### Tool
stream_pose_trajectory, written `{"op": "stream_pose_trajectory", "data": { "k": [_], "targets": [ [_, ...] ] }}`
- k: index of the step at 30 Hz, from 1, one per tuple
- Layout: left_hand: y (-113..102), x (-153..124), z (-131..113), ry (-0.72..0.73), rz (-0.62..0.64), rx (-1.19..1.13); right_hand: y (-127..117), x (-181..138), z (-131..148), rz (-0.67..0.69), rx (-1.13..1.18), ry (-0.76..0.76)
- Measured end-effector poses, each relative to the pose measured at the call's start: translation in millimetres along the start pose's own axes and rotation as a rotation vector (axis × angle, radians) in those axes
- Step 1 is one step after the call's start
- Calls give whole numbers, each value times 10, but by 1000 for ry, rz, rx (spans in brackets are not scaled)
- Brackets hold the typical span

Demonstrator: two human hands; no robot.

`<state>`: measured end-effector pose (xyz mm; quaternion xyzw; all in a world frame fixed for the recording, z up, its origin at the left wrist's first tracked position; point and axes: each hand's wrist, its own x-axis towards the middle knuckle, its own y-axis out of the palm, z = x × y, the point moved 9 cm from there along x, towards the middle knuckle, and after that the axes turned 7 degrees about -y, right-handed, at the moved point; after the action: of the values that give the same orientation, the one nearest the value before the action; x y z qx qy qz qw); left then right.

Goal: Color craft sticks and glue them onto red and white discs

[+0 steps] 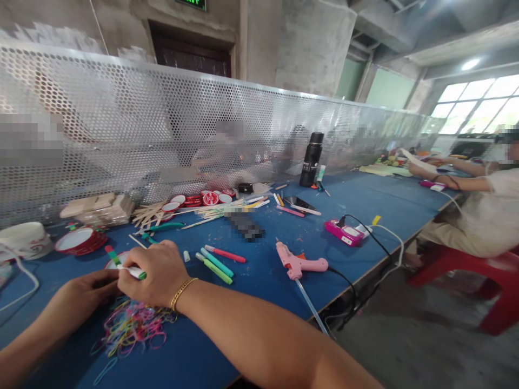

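My right hand (156, 273), wearing a gold chain bracelet, is closed around a white marker with a green end (138, 273). Close against it, my left hand (91, 294) pinches a thin stick (111, 254) coloured red and green at its far end; its lower part is hidden by my fingers. Behind the hands, a round red-rimmed lid (114, 260) is partly covered. A tangled heap of colourful rubber bands (135, 327) lies just below my hands. To the right rest a red marker (227, 254), a turquoise marker (219, 263), a green marker (217, 270) and a small cap (186, 256).
A pink glue gun (300, 262) with its cord lies on the blue table (259, 292). Further back are red lids (81, 240), wooden sticks (150, 213), a black bottle (311, 161) and a magenta power strip (344, 232). A perforated metal screen (243, 124) borders the table; another person (474, 200) sits right.
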<state>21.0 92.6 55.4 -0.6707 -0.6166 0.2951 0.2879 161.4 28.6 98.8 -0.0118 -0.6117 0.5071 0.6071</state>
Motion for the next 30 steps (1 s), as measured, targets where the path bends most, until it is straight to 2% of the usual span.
{"op": "stream_pose_trajectory", "data": {
  "k": [12, 18, 30],
  "targets": [
    [35, 46, 98, -27, 49, -31, 22, 9, -38, 21, -6, 21],
    [54, 12, 68, -20, 64, -31, 22, -2, -95, -2, -22, 61],
    [31, 16, 39, -11, 38, -77, 52, 11, -31, 32, -2, 5]
  ]
}}
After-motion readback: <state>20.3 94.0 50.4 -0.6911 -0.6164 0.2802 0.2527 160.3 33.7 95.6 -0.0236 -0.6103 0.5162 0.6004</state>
